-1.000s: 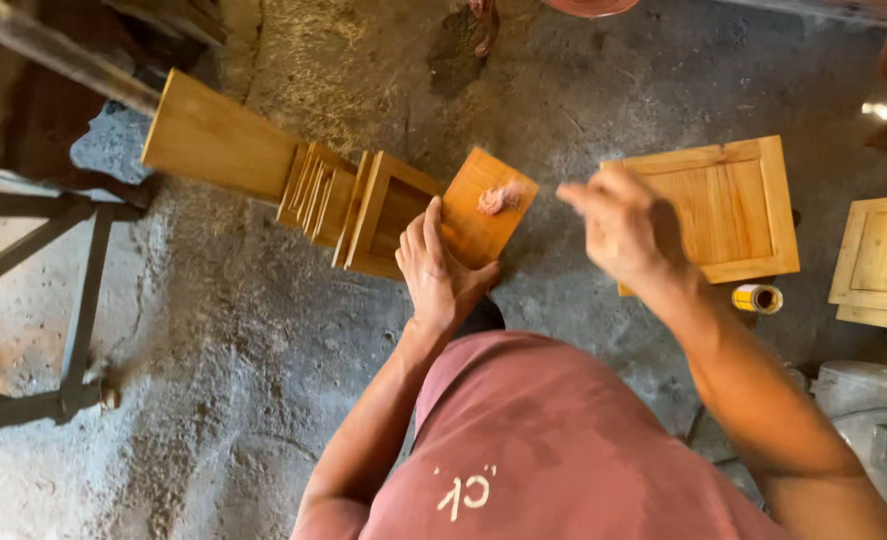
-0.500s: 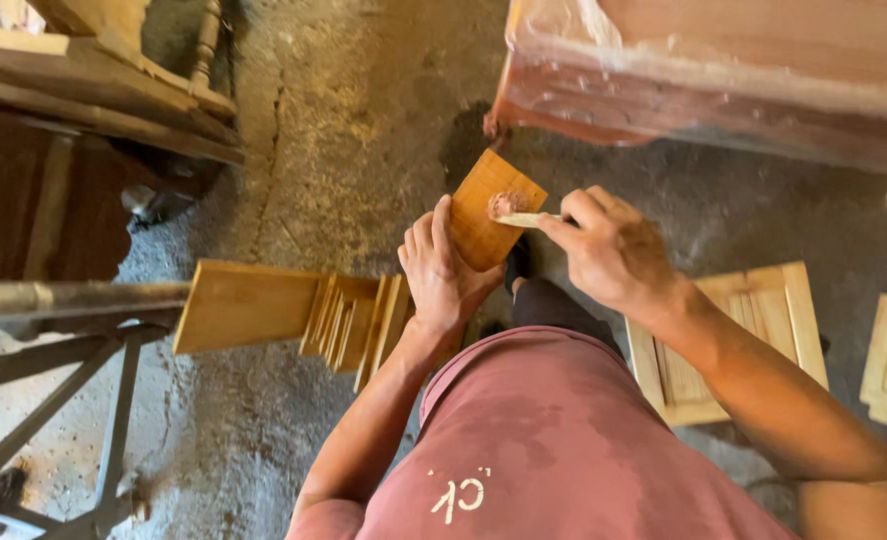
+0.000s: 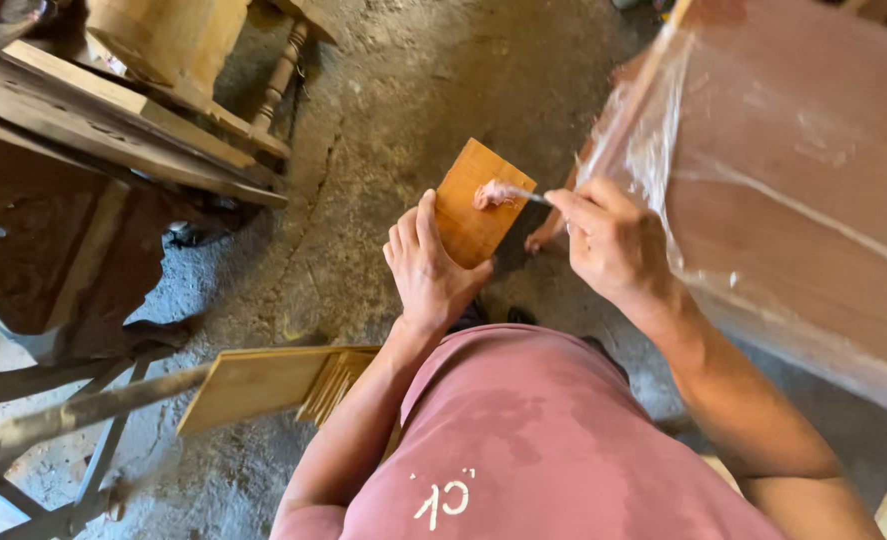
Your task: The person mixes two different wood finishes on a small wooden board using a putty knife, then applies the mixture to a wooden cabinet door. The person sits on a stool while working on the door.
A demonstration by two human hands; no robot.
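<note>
While the head camera looks straight down over a pink shirt, the left hand holds a small wooden board near the centre of the frame, above a rough concrete floor. The thumb lies along the board's near face and the other fingers wrap behind its lower left edge, so the hand is clamped on the board at about its 7 o'clock corner. At 3 o'clock from the board, the right hand pinches a thin tool, fingers together on its handle; the tip touches a dab of pinkish paste on the board's upper part.

The board looks thin, stiff and light, and is judged easy to carry in one hand by an edge or lower corner, well clear of the paste. The paste appears soft and sticky, likely to smear if touched. The tool's exact kind is too small to tell.

At 3 o'clock stands a large wooden piece wrapped in clear plastic. At 10 o'clock lies stacked timber with a turned leg. At 7 o'clock a slatted wooden part rests beside a metal frame.
</note>
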